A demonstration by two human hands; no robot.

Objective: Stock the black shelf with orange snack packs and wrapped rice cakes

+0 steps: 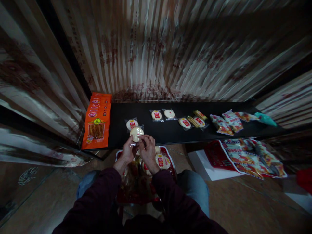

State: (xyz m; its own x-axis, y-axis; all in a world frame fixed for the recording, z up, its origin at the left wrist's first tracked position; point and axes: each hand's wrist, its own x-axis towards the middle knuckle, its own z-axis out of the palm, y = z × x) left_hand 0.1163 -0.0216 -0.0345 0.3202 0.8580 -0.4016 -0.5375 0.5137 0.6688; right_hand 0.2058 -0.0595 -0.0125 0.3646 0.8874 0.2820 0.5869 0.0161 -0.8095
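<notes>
Between my two hands is a round, pale rice cracker in a clear wrapper (136,132), held over the front edge of the black shelf (165,136). My left hand (128,152) pinches its lower left side. The fingers of my right hand (148,151) close on its lower right. Just behind it lies another wrapped cracker with a red label (132,124). Below my hands stands a red, white-rimmed basket (173,165) with more wrapped crackers (162,161); my forearms hide part of it.
Orange snack packets (95,126) overlap at the shelf's left end. Two wrapped crackers (156,115) lie mid-shelf, with more crackers and green-gold packets (193,121) to their right. Farther right are white-and-orange snack bags (221,124) and a teal item (265,119). A second basket (216,156) holds similar bags.
</notes>
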